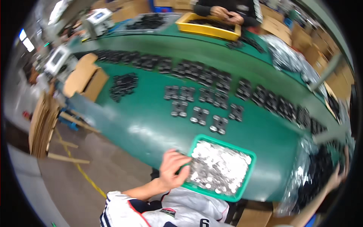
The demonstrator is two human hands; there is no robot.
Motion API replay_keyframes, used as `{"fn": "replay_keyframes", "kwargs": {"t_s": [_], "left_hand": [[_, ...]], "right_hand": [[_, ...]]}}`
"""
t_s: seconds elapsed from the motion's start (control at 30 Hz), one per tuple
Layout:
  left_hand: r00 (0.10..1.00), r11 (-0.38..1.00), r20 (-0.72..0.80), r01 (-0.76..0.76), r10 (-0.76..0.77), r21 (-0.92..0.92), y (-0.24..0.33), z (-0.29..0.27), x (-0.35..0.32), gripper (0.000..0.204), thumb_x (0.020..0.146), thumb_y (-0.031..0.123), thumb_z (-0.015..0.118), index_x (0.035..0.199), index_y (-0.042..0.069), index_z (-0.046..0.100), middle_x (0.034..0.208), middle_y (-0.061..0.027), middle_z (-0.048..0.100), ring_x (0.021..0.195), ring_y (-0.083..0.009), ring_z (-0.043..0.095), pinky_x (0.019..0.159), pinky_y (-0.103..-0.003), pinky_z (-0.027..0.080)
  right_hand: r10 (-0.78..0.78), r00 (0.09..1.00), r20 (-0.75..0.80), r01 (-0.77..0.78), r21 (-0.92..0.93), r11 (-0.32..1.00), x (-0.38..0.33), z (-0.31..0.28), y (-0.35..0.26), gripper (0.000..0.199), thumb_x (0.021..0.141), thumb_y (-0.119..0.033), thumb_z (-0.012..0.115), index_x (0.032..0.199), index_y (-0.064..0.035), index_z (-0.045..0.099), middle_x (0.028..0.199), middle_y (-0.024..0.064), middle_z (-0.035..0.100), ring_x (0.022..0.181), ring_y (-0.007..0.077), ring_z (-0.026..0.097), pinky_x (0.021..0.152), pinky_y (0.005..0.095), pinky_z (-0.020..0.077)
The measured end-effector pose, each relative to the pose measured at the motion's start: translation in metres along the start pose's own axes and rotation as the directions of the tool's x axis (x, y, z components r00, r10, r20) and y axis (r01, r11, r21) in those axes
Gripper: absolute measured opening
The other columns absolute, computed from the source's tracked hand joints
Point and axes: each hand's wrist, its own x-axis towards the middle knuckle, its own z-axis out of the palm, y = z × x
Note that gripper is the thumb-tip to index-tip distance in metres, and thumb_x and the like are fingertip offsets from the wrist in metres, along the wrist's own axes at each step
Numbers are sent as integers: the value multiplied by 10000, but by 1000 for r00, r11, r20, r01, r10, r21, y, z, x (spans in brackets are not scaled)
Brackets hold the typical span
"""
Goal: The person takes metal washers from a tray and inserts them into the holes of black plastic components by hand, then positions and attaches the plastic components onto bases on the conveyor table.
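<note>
The left hand point(173, 168) bends its fingers point(172, 156), thumb point(183, 176) apart; well to its right, the right hand point(335, 178) ends an outstretched forearm point(314, 201), its grip unclear.

green workbench point(147, 104), brownish floor point(113, 162) with yellow line point(88, 178)

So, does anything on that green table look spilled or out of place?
Nothing plainly spilled: the silvery discs sit inside the green tray. The jumbled black heap beside the cardboard box looks untidy, since other black parts are set out in rows.
</note>
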Motion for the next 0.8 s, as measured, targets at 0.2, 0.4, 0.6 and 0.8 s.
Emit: {"fn": "replay_keyframes", "kwargs": {"t_s": [0.2, 0.4, 0.6, 0.8], "left_hand": [[886, 913, 219, -389, 408, -126, 42, 4, 75, 314, 726, 64, 716, 1040, 75, 730, 1023, -56, 717, 909, -222, 621, 1003, -431, 454], [674, 898, 596, -287, 436, -333, 63, 73, 138, 433, 783, 65, 722, 1200, -3, 627, 1192, -158, 648, 996, -312, 615, 956, -390, 500], [691, 959, 664, -199, 285, -205, 52, 153, 155, 505, 829, 103, 690, 1291, -31, 537, 1269, -243, 541, 1098, -377, 582, 934, -434, 511], [593, 972, 773, -190, 226, -139, 63, 175, 156, 487, 850, 150, 669, 1271, -46, 523, 1215, -255, 531, 1103, -406, 572, 922, -479, 525]], "right_hand": [[-90, 898, 431, -173, 535, 827, -73, -16, -173, 559, 732, -39, 738, 1278, -97, 636, 1029, 70, 693, 850, 231, 653, 817, 344, 538], [-164, 663, 730, -439, 557, 705, -146, 15, -271, 645, 686, -184, 818, 1282, -67, 599, 1042, 139, 674, 853, 258, 648, 804, 371, 539], [-34, 519, 854, -734, 466, 494, -157, 27, -274, 652, 738, -228, 830, 1318, -81, 572, 1123, 173, 637, 933, 321, 644, 849, 409, 540], [-88, 612, 786, -522, 484, 702, -155, 19, -224, 668, 793, -223, 805, 1389, -92, 533, 1305, 177, 560, 1111, 320, 600, 956, 401, 508]]}}
